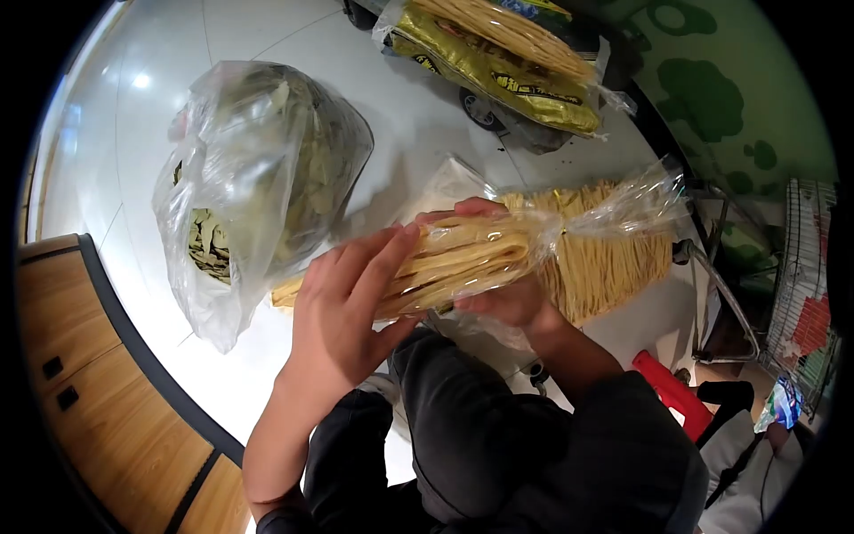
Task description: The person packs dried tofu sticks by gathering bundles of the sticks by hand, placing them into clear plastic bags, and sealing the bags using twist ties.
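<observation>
Both hands grip a clear plastic bag of dried bean curd sticks [471, 258], held level above my lap. My left hand [342, 280] wraps over its left part, fingers across the top. From below and behind, my right hand [511, 303] clasps the bag's middle, partly hidden by it. A golden tie gathers the bag's neck on the right, and the loose clear end [627, 205] flares out beyond. Behind that neck lies a wide bundle of thin yellow dried sticks [614, 276], its plastic wrapping partly visible.
A large translucent bag of dried leaves [267, 169] stands on the pale floor, front left. A wheeled cart [480, 107] ahead carries a gold package [498, 80] and more sticks. Wooden cabinet [116, 383] left; metal-framed stand [721, 294], red object [672, 392] and wire rack [801, 276] right.
</observation>
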`<action>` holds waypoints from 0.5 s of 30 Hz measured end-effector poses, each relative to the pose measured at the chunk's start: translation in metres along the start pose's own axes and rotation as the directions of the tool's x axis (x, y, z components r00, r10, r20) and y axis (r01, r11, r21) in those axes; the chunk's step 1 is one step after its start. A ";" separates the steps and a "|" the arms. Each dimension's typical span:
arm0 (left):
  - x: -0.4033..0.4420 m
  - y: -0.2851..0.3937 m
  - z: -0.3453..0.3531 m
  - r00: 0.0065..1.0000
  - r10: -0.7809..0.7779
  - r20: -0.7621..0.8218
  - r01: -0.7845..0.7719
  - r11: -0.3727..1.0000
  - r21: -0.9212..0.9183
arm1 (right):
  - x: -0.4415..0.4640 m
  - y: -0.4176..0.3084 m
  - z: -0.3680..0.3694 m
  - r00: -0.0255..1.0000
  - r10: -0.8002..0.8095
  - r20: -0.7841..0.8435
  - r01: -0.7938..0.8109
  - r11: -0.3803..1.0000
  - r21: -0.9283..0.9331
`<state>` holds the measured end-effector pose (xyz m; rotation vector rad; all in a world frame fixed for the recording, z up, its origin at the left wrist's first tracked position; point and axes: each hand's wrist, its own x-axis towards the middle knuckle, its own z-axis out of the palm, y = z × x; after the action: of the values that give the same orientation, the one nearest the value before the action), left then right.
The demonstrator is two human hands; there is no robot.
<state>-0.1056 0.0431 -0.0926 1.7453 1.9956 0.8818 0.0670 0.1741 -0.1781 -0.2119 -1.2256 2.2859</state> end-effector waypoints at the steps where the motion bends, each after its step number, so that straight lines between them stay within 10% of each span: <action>1: 0.001 0.000 0.001 1.000 0.005 -0.004 -0.005 1.000 -0.002 | -0.002 -0.001 0.001 0.999 0.034 -0.026 -0.032 0.999 0.044; 15: 0.004 -0.001 0.039 0.996 0.028 0.081 -0.025 0.999 -0.034 | -0.023 -0.033 -0.036 0.998 -0.059 -0.039 0.052 0.986 -0.155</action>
<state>-0.0829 0.0558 -0.1219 1.7644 1.9005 0.8337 0.1121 0.2031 -0.1744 -0.2784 -1.3701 2.1297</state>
